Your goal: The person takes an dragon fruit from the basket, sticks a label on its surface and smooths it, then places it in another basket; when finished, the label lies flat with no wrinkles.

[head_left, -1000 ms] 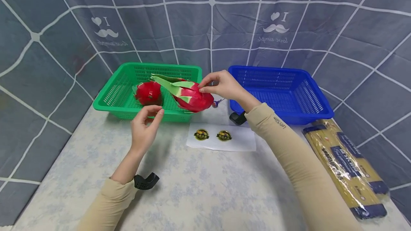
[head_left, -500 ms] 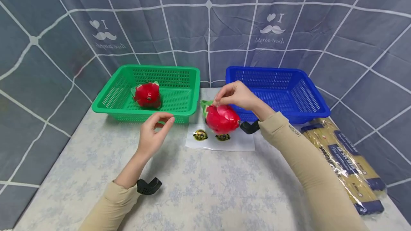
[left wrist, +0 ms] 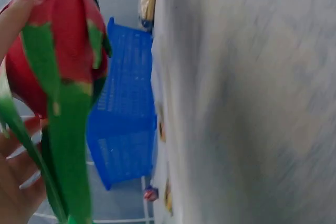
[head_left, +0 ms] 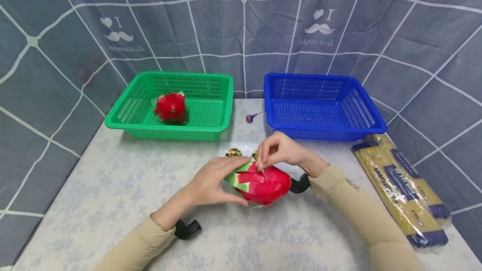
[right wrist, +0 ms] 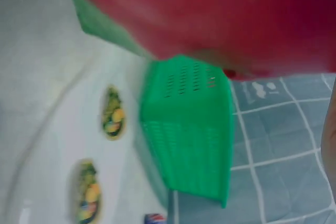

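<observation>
The right hand [head_left: 280, 152] was drawn in tight, its thumb and fingertips pinching the upper side of a red dragon fruit [head_left: 267, 185]. The left hand [head_left: 214, 183] was spread wide, thumb and fingers on either side of the green leafy end; whether it bore any weight could not be told. The fruit lay on its side in the air above the worktop [head_left: 113, 195], in front of the green basket [head_left: 169, 129] and the blue basket [head_left: 327, 130], overlapping a white sheet [head_left: 246, 147] from the head camera's angle.

Holding it well would probably call for the left hand to cup the body under the leaves, since a pinched scale could tear or slip; the right should let go only once that support was firm.

On the sheet were two stickers [right wrist: 113, 114], dark and gold with fruit pictures, their lettering too blurred to read. The pasta packs [head_left: 401, 187] at the right carried dark blue labels; part of the word "SPAGHETTI" showed through the shiny wrap, the brand unclear. The blue-grey curtain [head_left: 211, 24] bore "I", a heart, a moustache and "love simple", all mirror-reversed. Small print on the right sleeve [head_left: 339, 189] was illegible.
</observation>
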Available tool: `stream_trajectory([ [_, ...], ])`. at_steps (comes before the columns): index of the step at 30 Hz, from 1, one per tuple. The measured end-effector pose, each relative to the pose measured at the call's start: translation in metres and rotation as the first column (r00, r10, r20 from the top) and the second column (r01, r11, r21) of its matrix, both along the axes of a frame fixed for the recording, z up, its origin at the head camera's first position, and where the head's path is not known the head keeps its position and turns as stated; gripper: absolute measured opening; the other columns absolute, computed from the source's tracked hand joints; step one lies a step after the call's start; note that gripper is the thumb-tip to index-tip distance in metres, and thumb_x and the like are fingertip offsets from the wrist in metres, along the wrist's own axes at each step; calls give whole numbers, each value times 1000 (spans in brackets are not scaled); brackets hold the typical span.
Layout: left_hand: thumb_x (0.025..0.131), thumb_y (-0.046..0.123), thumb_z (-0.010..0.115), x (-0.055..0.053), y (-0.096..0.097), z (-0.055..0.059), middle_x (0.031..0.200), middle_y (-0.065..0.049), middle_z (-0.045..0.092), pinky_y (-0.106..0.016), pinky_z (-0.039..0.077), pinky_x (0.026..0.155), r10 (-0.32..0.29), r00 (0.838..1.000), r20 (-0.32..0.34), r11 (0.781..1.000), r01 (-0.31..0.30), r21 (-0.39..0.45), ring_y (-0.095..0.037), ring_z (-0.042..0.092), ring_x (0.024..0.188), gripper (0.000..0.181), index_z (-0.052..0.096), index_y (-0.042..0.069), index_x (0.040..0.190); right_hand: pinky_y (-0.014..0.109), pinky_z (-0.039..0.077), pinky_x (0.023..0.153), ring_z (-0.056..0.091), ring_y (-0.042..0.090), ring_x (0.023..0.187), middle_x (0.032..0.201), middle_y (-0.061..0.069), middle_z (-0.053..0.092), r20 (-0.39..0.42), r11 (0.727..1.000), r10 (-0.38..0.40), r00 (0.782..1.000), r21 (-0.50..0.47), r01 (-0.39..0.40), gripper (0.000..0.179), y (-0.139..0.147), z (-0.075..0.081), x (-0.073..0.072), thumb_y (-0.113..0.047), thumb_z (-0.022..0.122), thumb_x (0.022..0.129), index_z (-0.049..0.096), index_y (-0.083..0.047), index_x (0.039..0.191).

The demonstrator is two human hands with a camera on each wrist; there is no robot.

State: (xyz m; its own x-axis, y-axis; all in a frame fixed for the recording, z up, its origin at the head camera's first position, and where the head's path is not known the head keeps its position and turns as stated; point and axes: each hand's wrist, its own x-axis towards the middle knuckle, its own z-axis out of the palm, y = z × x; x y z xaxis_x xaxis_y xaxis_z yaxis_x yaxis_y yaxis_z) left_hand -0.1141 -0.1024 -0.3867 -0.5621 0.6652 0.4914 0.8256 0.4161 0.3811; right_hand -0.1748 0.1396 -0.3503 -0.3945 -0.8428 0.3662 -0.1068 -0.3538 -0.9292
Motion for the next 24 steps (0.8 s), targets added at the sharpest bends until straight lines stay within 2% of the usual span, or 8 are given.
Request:
stream_trajectory([
  [5,62,59,80,3,4,-12,118,9,58,-28,49,80,-25,995,99,1000,25,-3,-7,55,104,81,54,26,131,25,54,72,67,14,81,85,2,70,21,999,-13,1000,36,12,22,3,-18,8,-6,73,81,59,8,71],
  [10,69,59,75,0,3,-21,114,9,58,-25,49,76,-17,994,110,997,26,-78,-6,56,99,71,56,26,129,28,54,74,66,15,84,86,3,69,-60,982,-136,989,122,142,14,10,-34,15,6,68,82,57,13,74],
  [12,71,59,73,0,3,-22,114,7,58,-26,49,76,-6,993,119,994,18,-104,-8,56,100,70,55,26,130,30,54,75,65,16,85,87,4,69,-167,956,-221,961,157,248,6,13,-36,19,9,66,81,62,9,78],
  [14,73,59,71,0,2,-22,116,7,57,-27,49,77,15,990,139,992,2,-124,-8,56,101,70,53,25,132,32,53,78,65,17,88,91,5,69,-287,913,-296,911,193,358,8,16,-36,24,6,68,81,66,2,87],
  [16,75,61,68,0,1,-21,119,7,57,-29,49,79,44,986,158,989,-21,-144,-9,55,104,71,51,25,134,36,51,85,62,18,99,105,6,67,-392,866,-330,858,235,441,25,20,-36,29,-3,74,80,66,-3,104],
  [18,76,62,66,1,1,-20,121,6,56,-32,49,81,71,982,174,986,-43,-160,-10,54,107,71,49,24,135,39,46,93,55,18,112,122,3,60,-449,826,-323,833,296,480,50,26,-38,34,-13,79,77,58,-8,122],
  [21,77,61,66,1,-1,-18,123,7,55,-33,49,84,83,980,183,984,-50,-174,-10,52,110,71,48,26,135,44,41,98,45,21,123,138,5,45,-417,794,-286,863,402,457,77,34,-44,39,-21,83,73,43,-9,138],
  [24,76,59,68,0,-1,-17,120,10,54,-30,48,81,60,983,176,985,-29,-171,-7,52,105,68,50,26,132,43,41,97,44,22,123,138,4,44,-368,781,-269,890,457,426,79,40,-50,42,-22,83,72,42,-11,138],
])
